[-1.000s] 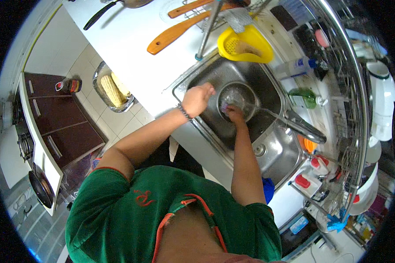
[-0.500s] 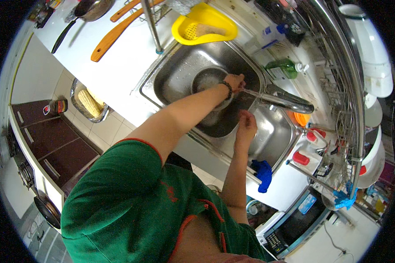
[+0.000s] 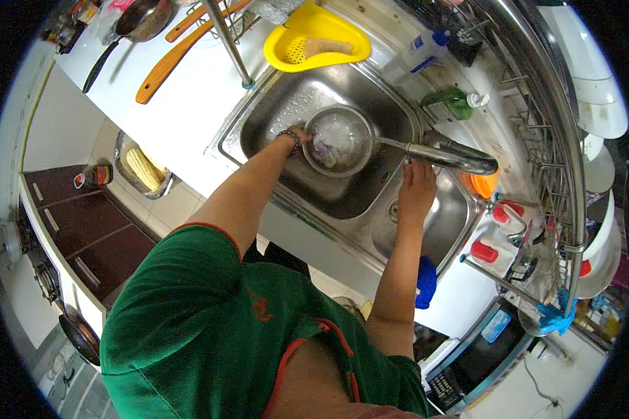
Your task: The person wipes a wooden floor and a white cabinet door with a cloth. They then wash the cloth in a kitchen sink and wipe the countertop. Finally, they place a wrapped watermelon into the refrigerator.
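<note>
A round bowl [image 3: 358, 124] stands in the larger sink basin [image 3: 272, 105], with water and something small and purplish [image 3: 325, 151] in it; I cannot make out what that is. My left hand [image 3: 299, 137] is at the bowl's left rim, its fingers closed on the edge. A thin stream of water runs from the metal tap [image 3: 461, 158] toward the bowl. My right hand [image 3: 418, 188] is over the smaller basin [image 3: 444, 216], fingers stretched out and close together, the tips against the tap's underside.
A yellow strainer basket [image 3: 283, 50] holding a sponge sits at the sink's far edge. Behind the tap are a green pump bottle [image 3: 451, 105] and a metal dish rack [image 3: 531, 126]. Wooden-handled utensils [image 3: 166, 73] lie on the left counter. A blue cloth [image 3: 425, 283] hangs near my right forearm.
My left hand has moved left from the water stream to the bowl's left rim. The right hand has gone up and right to the tap. The bowl's inside shows more now.
</note>
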`<state>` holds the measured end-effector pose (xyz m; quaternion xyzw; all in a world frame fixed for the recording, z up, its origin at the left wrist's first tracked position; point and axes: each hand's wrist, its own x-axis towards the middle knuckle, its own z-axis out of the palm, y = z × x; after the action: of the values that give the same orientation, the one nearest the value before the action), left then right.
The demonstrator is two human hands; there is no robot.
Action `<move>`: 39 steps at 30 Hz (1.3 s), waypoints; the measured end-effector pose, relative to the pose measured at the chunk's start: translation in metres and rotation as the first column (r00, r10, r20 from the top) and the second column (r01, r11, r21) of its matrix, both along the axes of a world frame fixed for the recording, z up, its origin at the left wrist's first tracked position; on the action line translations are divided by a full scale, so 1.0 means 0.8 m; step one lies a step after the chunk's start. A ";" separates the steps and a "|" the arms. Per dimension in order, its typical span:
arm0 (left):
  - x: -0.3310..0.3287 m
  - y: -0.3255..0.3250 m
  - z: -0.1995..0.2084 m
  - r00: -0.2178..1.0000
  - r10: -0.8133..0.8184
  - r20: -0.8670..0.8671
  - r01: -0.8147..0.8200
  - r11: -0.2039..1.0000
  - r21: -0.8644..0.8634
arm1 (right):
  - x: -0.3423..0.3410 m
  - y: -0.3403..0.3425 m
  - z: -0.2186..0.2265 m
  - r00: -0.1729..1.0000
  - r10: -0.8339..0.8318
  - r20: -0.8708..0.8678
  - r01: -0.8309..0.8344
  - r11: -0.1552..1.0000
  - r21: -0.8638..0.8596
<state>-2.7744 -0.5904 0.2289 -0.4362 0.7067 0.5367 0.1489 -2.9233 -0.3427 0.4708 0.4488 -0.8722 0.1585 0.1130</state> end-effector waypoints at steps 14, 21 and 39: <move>0.022 0.031 0.168 0.886 0.447 -0.122 -0.426 0.889 0.166 | -0.025 -0.061 -0.005 0.986 -0.074 -0.149 0.088 0.992 0.089; 0.105 0.027 0.248 0.843 0.489 -0.224 -0.431 0.864 0.261 | -0.003 -0.042 0.000 0.994 0.011 -0.112 -0.031 0.983 -0.181; 0.405 -0.087 0.321 0.714 0.638 -0.288 -0.635 0.764 0.117 | 0.338 -0.258 0.051 0.605 0.692 0.394 -0.719 0.687 -0.103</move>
<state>-2.4500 -0.6604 0.4856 -0.5616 0.5251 0.6201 -0.1558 -2.6526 -0.5488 0.5117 0.7167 -0.6323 0.2499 -0.1553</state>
